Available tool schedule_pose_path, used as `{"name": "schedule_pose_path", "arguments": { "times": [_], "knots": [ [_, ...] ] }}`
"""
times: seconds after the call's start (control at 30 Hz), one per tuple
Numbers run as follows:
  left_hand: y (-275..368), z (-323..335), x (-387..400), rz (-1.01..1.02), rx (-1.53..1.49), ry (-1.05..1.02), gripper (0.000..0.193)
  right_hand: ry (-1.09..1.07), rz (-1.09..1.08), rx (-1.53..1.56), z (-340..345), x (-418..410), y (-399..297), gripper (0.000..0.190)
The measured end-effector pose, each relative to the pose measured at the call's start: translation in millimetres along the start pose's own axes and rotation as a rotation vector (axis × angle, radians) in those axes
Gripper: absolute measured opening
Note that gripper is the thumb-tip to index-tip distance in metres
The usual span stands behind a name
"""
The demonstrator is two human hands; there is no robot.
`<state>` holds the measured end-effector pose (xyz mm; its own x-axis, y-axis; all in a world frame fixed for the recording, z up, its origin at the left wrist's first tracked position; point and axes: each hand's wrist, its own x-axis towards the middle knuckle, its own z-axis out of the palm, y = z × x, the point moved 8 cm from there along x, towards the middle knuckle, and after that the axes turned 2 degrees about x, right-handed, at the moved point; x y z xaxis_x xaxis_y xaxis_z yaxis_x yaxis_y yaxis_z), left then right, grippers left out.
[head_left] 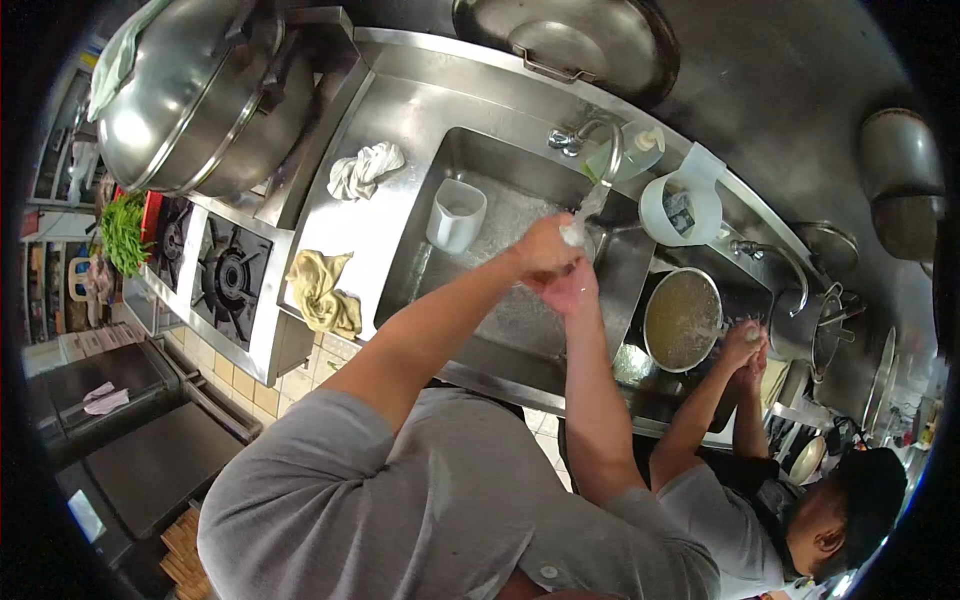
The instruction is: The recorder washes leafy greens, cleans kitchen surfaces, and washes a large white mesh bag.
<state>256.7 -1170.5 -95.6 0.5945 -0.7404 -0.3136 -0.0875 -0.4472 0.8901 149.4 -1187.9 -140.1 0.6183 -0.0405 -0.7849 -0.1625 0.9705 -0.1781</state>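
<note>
Under the stream from a curved metal faucet, my left hand lies over my right hand, and the two touch. Water splashes white over the left fingers, so whether either hand is closed around something is hidden. Below them is the stainless steel sink basin, wet on its floor. A white plastic pitcher stands in the basin, left of my hands. Behind the faucet is a pump bottle with greenish liquid.
Right of the basin, a co-worker's hands are beside a pot of cloudy liquid in a second sink. A white plastic container sits between the faucets. A white cloth and a yellow cloth lie left, near a gas burner.
</note>
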Motion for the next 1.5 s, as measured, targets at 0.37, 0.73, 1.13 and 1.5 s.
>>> {"name": "schedule_pose_path", "arguments": {
  "times": [0.37, 0.73, 1.13, 1.5],
  "knots": [
    [-64.0, -6.9, -4.6, 0.248, -0.869, 0.683, 0.021, -0.029, -0.444, 0.258, 3.9, 83.0, -31.2, 0.042],
    [-15.1, 48.1, 10.8, -0.616, -0.912, -0.238, 0.030, 0.025, -1.043, -0.330, -22.9, -5.1, -101.0, 0.018],
    [34.4, 18.5, -18.1, 0.592, 0.427, -0.135, 0.029, -0.237, -0.363, 0.018, -25.3, 73.6, -36.2, 0.034],
    [0.1, 14.5, -45.7, -0.606, -1.649, -0.047, 0.036, -0.118, -1.347, -1.274, 134.5, -88.2, -50.9, 0.019]
  ]
}}
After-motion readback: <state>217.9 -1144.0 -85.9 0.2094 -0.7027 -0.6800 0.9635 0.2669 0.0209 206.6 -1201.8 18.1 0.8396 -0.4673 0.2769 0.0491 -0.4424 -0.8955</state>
